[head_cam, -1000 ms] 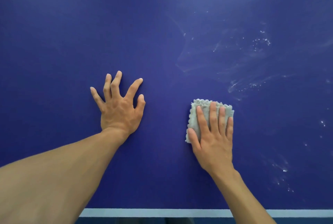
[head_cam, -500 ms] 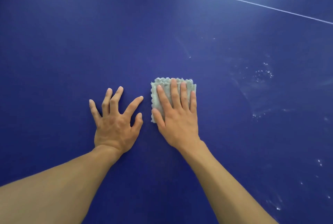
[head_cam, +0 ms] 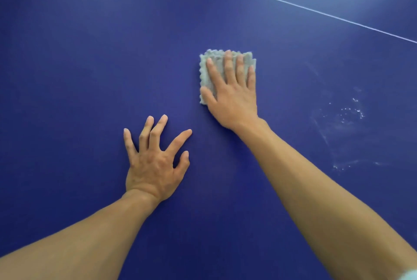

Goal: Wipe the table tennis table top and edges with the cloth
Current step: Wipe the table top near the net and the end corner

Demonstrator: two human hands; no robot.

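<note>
The right hand (head_cam: 233, 97) lies palm-down on the folded grey cloth (head_cam: 214, 70), pressing it flat against the blue tabletop (head_cam: 79, 65). Its 4 fingers (head_cam: 228, 65) are extended forward and held close together across the cloth; the thumb rests at the cloth's left edge. The hand presses the cloth rather than gripping it. The cloth sits near the middle of the view, ahead and to the right of the left hand (head_cam: 153, 167), and well short of the thin white line (head_cam: 293, 4) that crosses the tabletop diagonally at upper right.

The left hand rests on the bare tabletop, apart from the cloth. Its fingers are spread wide and slightly arched, fingertips down, holding nothing. Whether the palm itself touches the surface cannot be told.

A patch of pale smears and specks (head_cam: 347, 117) marks the tabletop to the right of the right forearm.
</note>
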